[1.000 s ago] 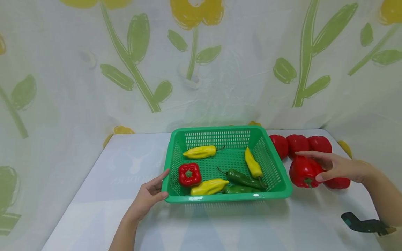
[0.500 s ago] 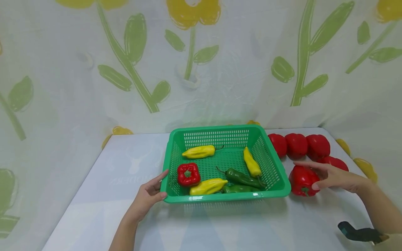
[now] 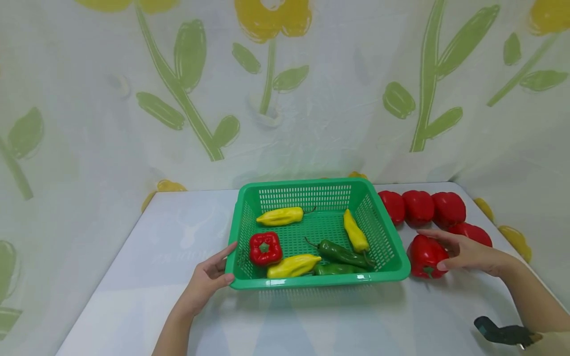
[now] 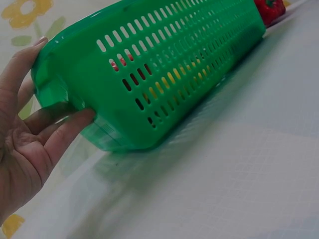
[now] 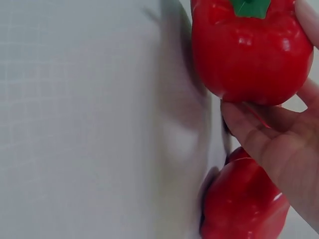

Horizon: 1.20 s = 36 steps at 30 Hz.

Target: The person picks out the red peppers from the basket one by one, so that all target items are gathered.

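Observation:
My left hand [image 3: 205, 274] grips the left end of a green plastic basket [image 3: 320, 283]; in the left wrist view its thumb is up at the rim and several fingers [image 4: 70, 132] press the outer wall. A glossy red bell pepper [image 3: 425, 258], green stem toward me, is held between the thumb and fingers of my right hand [image 3: 474, 254], just right of the basket. The right wrist view shows this pepper [image 5: 249, 55] close over the table. Inside the basket lie another red bell pepper [image 3: 265, 248], yellow peppers [image 3: 294, 266] and green chili peppers [image 3: 343, 253].
Several more red bell peppers [image 3: 418, 207] line the back right of the white table [image 3: 285, 326], one of them [image 3: 472, 233] behind my right hand. A flower-printed curtain [image 3: 329, 123] hangs behind and around the table. A dark strap-like piece [image 3: 503, 332] sits at the right sleeve.
My right hand has brought the red bell pepper down and slightly left, toward the table beside the basket, uncovering the pepper behind it. The left hand keeps its hold on the basket.

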Each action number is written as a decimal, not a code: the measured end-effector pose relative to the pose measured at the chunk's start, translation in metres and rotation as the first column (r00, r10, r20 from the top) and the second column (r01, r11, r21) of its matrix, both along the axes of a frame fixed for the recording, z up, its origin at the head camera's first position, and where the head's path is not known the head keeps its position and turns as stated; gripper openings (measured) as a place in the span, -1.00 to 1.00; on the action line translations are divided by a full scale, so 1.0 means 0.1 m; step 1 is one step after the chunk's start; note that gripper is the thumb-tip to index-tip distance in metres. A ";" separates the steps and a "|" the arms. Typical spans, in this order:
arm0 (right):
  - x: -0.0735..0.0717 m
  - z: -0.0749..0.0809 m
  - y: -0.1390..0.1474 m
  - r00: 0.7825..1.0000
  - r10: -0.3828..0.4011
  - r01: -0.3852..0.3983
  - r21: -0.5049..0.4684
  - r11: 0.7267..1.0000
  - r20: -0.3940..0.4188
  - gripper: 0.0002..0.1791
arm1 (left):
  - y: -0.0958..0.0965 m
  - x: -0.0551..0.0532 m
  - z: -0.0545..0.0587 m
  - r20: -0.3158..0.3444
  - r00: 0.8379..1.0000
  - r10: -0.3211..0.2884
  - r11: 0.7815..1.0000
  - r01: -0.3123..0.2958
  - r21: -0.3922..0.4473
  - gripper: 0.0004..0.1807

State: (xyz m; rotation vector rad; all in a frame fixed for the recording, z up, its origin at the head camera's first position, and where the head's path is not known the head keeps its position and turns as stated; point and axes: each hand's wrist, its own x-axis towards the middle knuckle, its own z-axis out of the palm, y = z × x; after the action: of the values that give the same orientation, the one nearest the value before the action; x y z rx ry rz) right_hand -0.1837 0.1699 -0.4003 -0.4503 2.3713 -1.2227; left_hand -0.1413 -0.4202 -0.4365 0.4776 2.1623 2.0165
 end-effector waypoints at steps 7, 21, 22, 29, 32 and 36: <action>0.03 -0.06 -0.02 1.000 -0.018 0.017 -0.050 0.999 -0.016 -0.05 | 0.00 -0.01 -0.01 0.002 1.000 -0.005 1.000 0.005 0.016 -0.31; 0.11 -0.17 -0.05 0.965 -0.142 0.126 -0.087 0.988 -0.221 -0.24 | -0.01 -0.01 -0.02 -0.008 1.000 -0.022 0.999 0.022 0.036 -0.33; 0.12 -0.18 -0.08 0.961 -0.158 0.145 -0.074 0.987 -0.225 -0.24 | -0.01 -0.01 -0.02 -0.006 1.000 -0.023 0.999 0.023 0.035 -0.33; 0.16 -0.19 -0.30 0.923 -0.271 0.299 0.068 0.952 -0.272 -0.08 | 0.00 0.01 -0.01 0.014 1.000 -0.005 1.000 0.005 0.023 -0.32; 0.16 -0.19 -0.37 0.907 -0.309 0.346 0.087 0.934 -0.285 -0.06 | 0.00 0.01 0.00 0.014 1.000 0.000 1.000 0.000 0.018 -0.33; 0.18 -0.19 -0.41 0.890 -0.343 0.385 0.094 0.918 -0.301 -0.10 | 0.00 0.00 0.00 0.009 1.000 -0.003 1.000 0.003 0.015 -0.33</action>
State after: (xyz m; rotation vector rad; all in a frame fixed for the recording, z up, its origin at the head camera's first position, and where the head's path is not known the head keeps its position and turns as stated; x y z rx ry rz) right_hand -0.1658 0.1292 -0.4189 -0.1320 2.8677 -1.1816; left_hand -0.1410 -0.4204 -0.4362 0.4730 2.1412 2.0307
